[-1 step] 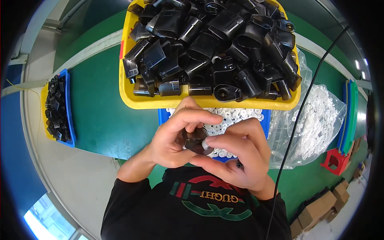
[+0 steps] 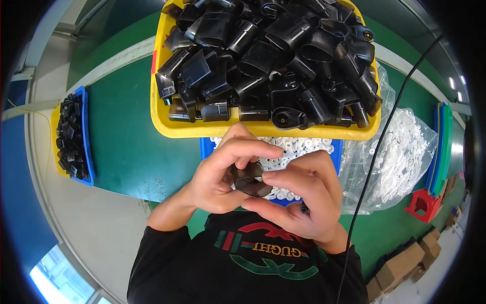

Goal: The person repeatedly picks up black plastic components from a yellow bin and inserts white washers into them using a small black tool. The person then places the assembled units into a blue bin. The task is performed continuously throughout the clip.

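Note:
My left hand (image 2: 215, 175) is closed around a dark, see-through plastic housing (image 2: 255, 189), its open end turned to the right. At that opening, my right hand (image 2: 309, 195) has its index fingertip against the rim and its thumb just below. A sliver of white (image 2: 259, 178) shows by the index fingertip; the rest of it is hidden. Curled in the right palm is a black round-ended object (image 2: 304, 207), mostly covered by the fingers. Right behind the hands, a blue tray (image 2: 206, 147) holds many small white plastic parts (image 2: 304, 147).
A yellow bin (image 2: 263, 130) heaped with black plastic housings (image 2: 258, 58) stands beyond the hands. On the right lies a clear bag (image 2: 400, 147) of white parts, with a black cable (image 2: 377, 152) hanging before it. Another bin (image 2: 87, 137) of black parts is at far left.
The white piece by my right index fingertip showed more plainly before and is now mostly out of sight. The housing has tilted slightly; both hands keep nearly the same place.

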The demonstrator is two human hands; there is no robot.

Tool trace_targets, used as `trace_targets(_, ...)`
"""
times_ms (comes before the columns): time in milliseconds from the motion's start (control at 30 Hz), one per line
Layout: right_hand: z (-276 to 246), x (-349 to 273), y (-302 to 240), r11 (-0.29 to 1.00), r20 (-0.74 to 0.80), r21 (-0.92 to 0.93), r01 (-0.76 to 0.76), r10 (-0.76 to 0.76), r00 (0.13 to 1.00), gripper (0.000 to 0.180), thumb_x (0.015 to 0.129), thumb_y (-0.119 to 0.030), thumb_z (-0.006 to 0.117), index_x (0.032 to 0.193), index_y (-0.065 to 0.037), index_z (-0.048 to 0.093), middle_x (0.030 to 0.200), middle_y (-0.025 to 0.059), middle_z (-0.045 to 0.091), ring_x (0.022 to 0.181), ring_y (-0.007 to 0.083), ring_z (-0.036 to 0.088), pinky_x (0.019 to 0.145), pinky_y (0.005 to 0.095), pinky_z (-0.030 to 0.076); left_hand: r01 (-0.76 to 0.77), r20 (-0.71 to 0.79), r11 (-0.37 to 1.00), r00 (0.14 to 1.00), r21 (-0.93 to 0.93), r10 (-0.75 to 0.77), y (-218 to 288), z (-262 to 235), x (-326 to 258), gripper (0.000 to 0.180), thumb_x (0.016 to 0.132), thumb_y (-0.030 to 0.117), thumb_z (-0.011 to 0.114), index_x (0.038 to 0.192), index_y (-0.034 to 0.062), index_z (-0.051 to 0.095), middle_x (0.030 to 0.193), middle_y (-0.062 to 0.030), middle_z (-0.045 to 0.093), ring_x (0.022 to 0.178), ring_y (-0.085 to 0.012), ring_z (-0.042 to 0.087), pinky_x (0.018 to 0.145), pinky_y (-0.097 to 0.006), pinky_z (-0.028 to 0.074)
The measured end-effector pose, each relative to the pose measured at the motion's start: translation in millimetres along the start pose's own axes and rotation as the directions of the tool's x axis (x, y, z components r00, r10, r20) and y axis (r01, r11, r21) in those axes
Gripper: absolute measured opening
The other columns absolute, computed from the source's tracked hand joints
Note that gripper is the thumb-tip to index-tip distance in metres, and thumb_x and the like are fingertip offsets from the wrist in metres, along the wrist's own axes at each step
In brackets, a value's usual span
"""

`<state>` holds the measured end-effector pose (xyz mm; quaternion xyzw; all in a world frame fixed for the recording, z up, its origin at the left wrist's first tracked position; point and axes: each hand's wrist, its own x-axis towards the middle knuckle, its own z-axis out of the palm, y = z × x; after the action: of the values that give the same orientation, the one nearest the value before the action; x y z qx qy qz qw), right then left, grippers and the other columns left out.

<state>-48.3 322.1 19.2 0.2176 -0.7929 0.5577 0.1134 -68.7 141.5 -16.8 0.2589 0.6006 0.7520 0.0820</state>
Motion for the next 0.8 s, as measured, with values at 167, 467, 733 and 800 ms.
trace_targets(167,1,-3,3,1.0,0.005,-0.011,-0.004,0.004,1.0,0.049,0.059,-0.015,0.092,0.102,-0.007,0.07,0.084,0.0059,0.056,0.066,0.0176,0.058,0.053,0.0274,0.048,-0.042,0.031,0.992,0.999,0.119,0.038,1,-1,1,0.06,0.068,-0.001,0.078,0.125,0.005,0.058,0.099,0.0005,0.049,0.078,-0.0138,0.037,0.068,-0.026,0.034)
trace_targets(467,-1,-5,4,0.999,0.057,-0.037,0.003,-0.001,0.998,0.05,0.057,-0.015,0.091,0.101,-0.007,0.07,0.088,0.006,0.058,0.066,0.0173,0.059,0.053,0.0269,0.048,0.039,0.04,0.976,0.998,0.213,-0.049,5,1,2,0.063,0.065,-0.001,0.079,0.125,0.0066,0.061,0.107,-0.0029,0.055,0.087,-0.0165,0.044,0.074,-0.028,0.039)
trace_targets(733,-24,-3,-4,0.926,-0.007,0.377,-0.009,0.013,1.0,0.016,0.08,-0.004,0.062,0.092,-0.005,0.072,0.086,0.0099,0.064,0.066,0.0173,0.056,0.053,0.025,0.042,0.049,0.113,0.937,0.989,0.345,-0.093,3,1,5,0.031,0.069,-0.005,0.071,0.1,-0.0021,0.069,0.091,-0.0122,0.064,0.08,-0.0234,0.063,0.068,-0.031,0.049)
trace_targets(800,-30,4,-7,0.784,-0.054,0.614,0.091,-0.074,0.996,0.008,0.078,-0.005,0.063,0.084,-0.004,0.068,0.08,0.0107,0.063,0.061,0.0178,0.054,0.049,0.026,0.04,0.088,0.104,0.936,0.986,0.341,-0.131,5,2,4,0.03,0.068,-0.006,0.071,0.098,-0.0012,0.07,0.086,-0.011,0.066,0.075,-0.0222,0.064,0.064,-0.031,0.049)
